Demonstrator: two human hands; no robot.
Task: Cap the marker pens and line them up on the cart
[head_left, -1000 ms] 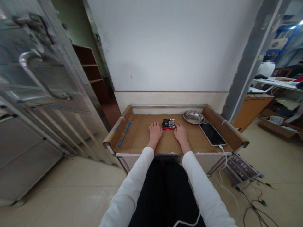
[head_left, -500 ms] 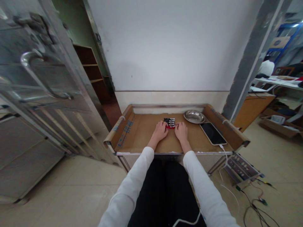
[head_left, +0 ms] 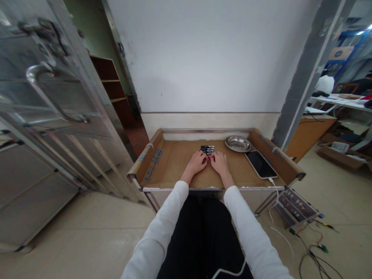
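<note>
Red marker pen [head_left: 209, 157] — mostly hidden by fingers — lies on the cardboard liner [head_left: 171, 168], at the near side of a row of black marker pens [head_left: 207, 148]. The left hand [head_left: 197, 162] and right hand [head_left: 220, 163] are palm down, fingers bent, fingertips meeting around it; I cannot tell whether either is clamped on it.

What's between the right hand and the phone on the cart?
Just brown cardboard between the right hand and the phone in the head view; the steel dish sits farther back.
</note>
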